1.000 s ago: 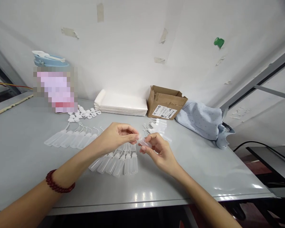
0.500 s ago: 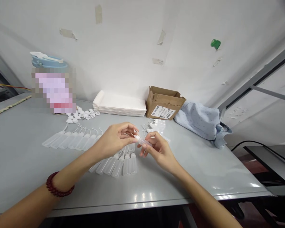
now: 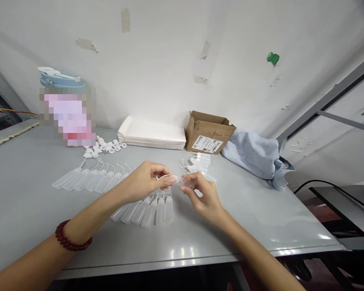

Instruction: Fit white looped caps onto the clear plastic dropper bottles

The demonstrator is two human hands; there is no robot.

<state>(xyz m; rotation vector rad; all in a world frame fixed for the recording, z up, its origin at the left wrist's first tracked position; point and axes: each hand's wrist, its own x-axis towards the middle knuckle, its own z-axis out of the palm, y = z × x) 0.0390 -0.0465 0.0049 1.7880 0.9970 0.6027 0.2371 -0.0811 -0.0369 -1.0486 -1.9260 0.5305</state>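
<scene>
A grey table (image 3: pixel 24 202) stands against a white wall, with 1 row of clear squeeze bottles (image 3: pixel 91 180) lying at the left. Above another row (image 3: pixel 148 210), the left hand (image 3: pixel 145 184) pinches the tip of a small clear bottle (image 3: pixel 182 180), while the right hand (image 3: pixel 204 196) grips its body between thumb and fingers. A cardboard box (image 3: pixel 209 131) and a blue cloth (image 3: pixel 255 155) sit further right.
</scene>
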